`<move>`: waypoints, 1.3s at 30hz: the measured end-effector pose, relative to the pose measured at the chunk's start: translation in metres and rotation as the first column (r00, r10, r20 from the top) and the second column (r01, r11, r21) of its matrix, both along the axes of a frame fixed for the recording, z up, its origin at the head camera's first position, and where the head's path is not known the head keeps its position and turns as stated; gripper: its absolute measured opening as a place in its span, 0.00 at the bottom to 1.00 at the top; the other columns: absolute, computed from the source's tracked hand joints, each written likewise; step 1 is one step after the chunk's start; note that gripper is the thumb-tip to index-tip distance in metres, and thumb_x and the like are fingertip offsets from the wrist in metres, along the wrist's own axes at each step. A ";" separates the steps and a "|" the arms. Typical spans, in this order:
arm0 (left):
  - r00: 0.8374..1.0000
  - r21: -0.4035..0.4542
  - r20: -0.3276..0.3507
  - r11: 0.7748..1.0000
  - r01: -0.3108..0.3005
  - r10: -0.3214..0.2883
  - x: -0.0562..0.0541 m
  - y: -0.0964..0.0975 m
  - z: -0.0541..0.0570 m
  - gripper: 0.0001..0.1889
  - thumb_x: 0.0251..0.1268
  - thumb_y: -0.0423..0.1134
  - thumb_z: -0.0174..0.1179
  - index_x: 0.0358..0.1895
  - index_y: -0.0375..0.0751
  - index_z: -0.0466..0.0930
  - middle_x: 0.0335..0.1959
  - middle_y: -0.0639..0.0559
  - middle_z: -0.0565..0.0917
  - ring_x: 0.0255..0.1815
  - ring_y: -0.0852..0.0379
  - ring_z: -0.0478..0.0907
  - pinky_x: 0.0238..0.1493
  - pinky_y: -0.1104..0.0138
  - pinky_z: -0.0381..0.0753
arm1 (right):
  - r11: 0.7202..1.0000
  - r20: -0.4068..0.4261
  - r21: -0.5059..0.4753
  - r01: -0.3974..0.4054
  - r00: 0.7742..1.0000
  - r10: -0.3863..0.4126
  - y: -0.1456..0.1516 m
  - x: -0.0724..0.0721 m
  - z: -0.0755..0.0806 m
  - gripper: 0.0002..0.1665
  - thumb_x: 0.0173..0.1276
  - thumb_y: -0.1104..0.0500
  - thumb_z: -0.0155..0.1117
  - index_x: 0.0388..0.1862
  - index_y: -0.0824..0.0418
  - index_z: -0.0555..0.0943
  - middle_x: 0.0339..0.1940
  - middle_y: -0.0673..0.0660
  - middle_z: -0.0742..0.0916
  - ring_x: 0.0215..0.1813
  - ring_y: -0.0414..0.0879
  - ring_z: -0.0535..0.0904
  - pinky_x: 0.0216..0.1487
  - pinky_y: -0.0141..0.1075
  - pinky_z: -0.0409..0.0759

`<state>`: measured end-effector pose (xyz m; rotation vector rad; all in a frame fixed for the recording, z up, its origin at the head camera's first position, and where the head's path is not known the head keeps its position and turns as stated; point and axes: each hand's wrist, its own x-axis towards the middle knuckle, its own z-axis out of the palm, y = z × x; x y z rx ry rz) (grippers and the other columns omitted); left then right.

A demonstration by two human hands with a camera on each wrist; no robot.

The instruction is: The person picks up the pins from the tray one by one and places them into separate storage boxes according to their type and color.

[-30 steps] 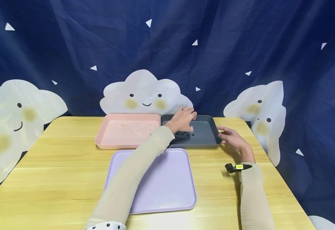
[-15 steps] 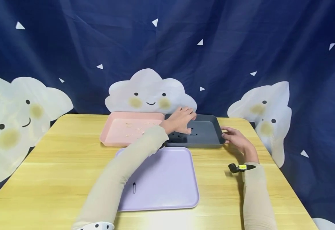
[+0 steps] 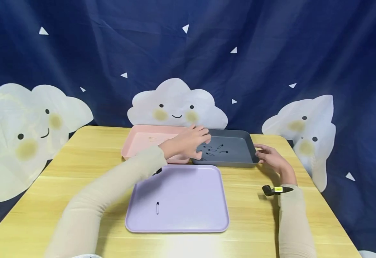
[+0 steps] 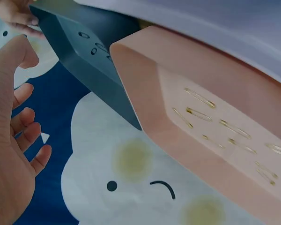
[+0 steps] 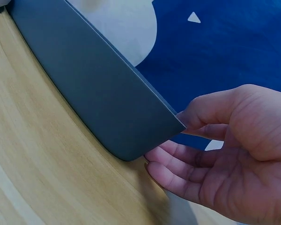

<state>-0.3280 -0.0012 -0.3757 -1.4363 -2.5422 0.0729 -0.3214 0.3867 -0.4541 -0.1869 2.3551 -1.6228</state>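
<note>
My left hand (image 3: 189, 141) hovers where the pink tray (image 3: 128, 143) meets the dark grey tray (image 3: 239, 164). In the left wrist view its fingers are spread and loosely bent, with nothing between them. At the grey tray's right end, my right hand (image 3: 273, 160) holds the edge, thumb at the rim corner and fingertips against the outer wall (image 5: 152, 133). Several black safety pins (image 3: 212, 150) lie in the grey tray. Gold safety pins (image 4: 234, 129) are scattered in the pink one. A single black safety pin (image 3: 157, 208) lies on the purple tray (image 3: 191, 200).
All three trays rest on a wooden table (image 3: 255, 225), the purple one in front of the other two. A dark blue curtain (image 3: 155, 46) with cloud prints hangs behind the table. A black wrist camera (image 3: 271, 190) is strapped at my right sleeve.
My left hand has moved left from over the grey tray, uncovering more of its black pins. The pin on the purple tray has come into view. My right hand stays at the grey tray's end.
</note>
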 end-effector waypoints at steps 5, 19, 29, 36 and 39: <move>0.994 -0.008 -0.085 0.997 0.075 -0.076 0.023 -0.024 0.001 0.17 0.55 0.47 0.64 0.47 0.48 0.78 0.44 0.53 0.78 0.48 0.51 0.72 0.56 0.56 0.70 | 1.000 -0.003 0.009 0.005 1.000 -0.005 0.001 0.000 -0.001 0.34 0.80 0.63 0.51 0.79 0.73 0.56 0.42 0.47 0.79 0.35 0.34 0.75 0.41 0.28 0.81; 0.978 -0.131 -0.038 0.971 0.198 -0.205 0.079 -0.076 -0.022 0.17 0.51 0.50 0.68 0.43 0.52 0.76 0.50 0.54 0.80 0.53 0.53 0.75 0.51 0.57 0.75 | 1.000 0.002 0.028 0.009 1.000 -0.009 0.004 0.002 0.001 0.34 0.80 0.62 0.51 0.79 0.72 0.55 0.43 0.47 0.80 0.34 0.35 0.75 0.40 0.27 0.80; 0.975 -0.239 0.084 0.945 0.222 -0.207 0.102 -0.095 -0.038 0.17 0.46 0.47 0.70 0.42 0.54 0.79 0.40 0.59 0.74 0.44 0.57 0.70 0.46 0.62 0.72 | 1.000 0.004 0.014 -0.003 1.000 0.003 0.001 0.000 -0.001 0.34 0.80 0.63 0.50 0.79 0.72 0.55 0.43 0.48 0.80 0.34 0.34 0.75 0.40 0.27 0.80; 0.971 -0.252 0.139 0.941 0.225 -0.195 0.108 -0.101 -0.040 0.18 0.39 0.46 0.75 0.35 0.55 0.78 0.37 0.61 0.72 0.42 0.60 0.69 0.40 0.65 0.69 | 1.000 0.006 0.001 -0.008 1.000 0.008 0.000 0.000 0.000 0.35 0.80 0.64 0.50 0.80 0.73 0.54 0.46 0.50 0.79 0.34 0.35 0.75 0.39 0.28 0.80; 0.967 -0.247 0.165 0.941 0.232 -0.195 0.109 -0.102 -0.042 0.18 0.38 0.46 0.76 0.34 0.55 0.77 0.37 0.62 0.71 0.41 0.61 0.68 0.41 0.66 0.69 | 1.000 0.001 -0.019 -0.007 1.000 0.007 0.001 0.000 -0.001 0.35 0.79 0.65 0.51 0.79 0.75 0.54 0.46 0.48 0.80 0.35 0.34 0.76 0.38 0.27 0.80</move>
